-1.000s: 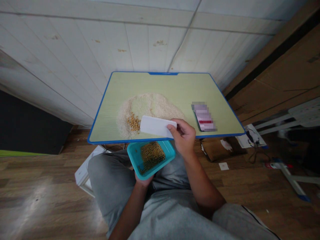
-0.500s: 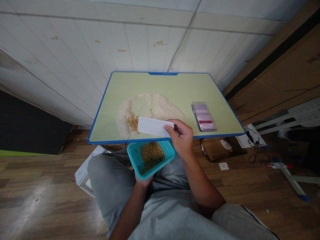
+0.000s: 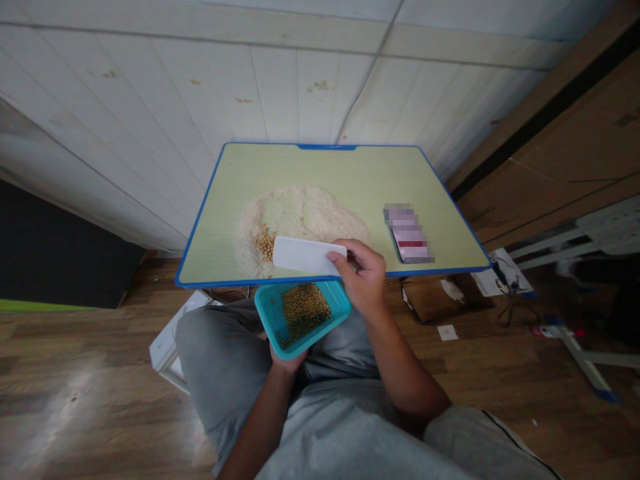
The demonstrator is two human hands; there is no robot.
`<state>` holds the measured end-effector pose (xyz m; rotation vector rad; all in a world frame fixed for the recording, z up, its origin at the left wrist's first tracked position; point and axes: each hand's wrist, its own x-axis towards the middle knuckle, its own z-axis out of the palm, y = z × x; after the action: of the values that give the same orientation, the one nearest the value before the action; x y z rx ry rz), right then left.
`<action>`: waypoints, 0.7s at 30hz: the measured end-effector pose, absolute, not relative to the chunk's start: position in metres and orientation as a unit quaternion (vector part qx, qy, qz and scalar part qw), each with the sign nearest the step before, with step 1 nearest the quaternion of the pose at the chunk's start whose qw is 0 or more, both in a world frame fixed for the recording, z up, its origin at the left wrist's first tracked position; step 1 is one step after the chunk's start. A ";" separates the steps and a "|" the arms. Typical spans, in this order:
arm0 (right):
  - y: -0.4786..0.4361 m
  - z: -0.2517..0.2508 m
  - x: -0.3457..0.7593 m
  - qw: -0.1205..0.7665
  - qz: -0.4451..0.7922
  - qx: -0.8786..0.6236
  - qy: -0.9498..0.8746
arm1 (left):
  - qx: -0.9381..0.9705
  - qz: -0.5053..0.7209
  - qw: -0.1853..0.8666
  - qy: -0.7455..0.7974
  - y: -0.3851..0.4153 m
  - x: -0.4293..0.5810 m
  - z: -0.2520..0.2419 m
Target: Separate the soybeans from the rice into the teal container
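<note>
My right hand (image 3: 365, 277) pinches a white flat card (image 3: 307, 255) by its right end, holding it over the near edge of a small green table (image 3: 320, 170) with a blue rim. The card's left end covers part of a clump of yellow beans (image 3: 265, 243) lying in a spread of white rice (image 3: 300, 213). Below the table edge, my left hand (image 3: 287, 360) grips from underneath a teal tray (image 3: 267, 313) holding a heap of yellow beans (image 3: 303, 312). Only the fingertips of that hand show.
A phone (image 3: 409, 233) lies on the table's right side. My grey-trousered legs (image 3: 320, 427) sit under the tray. Cardboard boxes (image 3: 565, 160) stand at right, a white panelled wall (image 3: 150, 100) behind, cables and white frame parts on the wooden floor at right.
My right hand has slid the white card a little to the left, over more of the beans in the rice. The tray and left hand have stayed put.
</note>
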<state>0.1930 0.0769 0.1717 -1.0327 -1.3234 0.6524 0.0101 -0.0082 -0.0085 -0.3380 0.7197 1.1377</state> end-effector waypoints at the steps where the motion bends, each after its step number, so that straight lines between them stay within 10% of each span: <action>1: 0.077 0.172 0.193 0.617 0.285 -0.451 -0.578 | -0.156 0.524 0.768 0.335 -0.008 0.010 -0.007; 21: 0.077 0.178 0.188 0.586 0.292 -0.417 -0.631 | -0.166 0.551 0.766 0.287 -0.002 0.008 -0.004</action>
<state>0.1875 0.0772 0.1783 -0.9731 -1.4706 0.6802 0.0081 -0.0019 -0.0041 -0.3599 0.6224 1.1961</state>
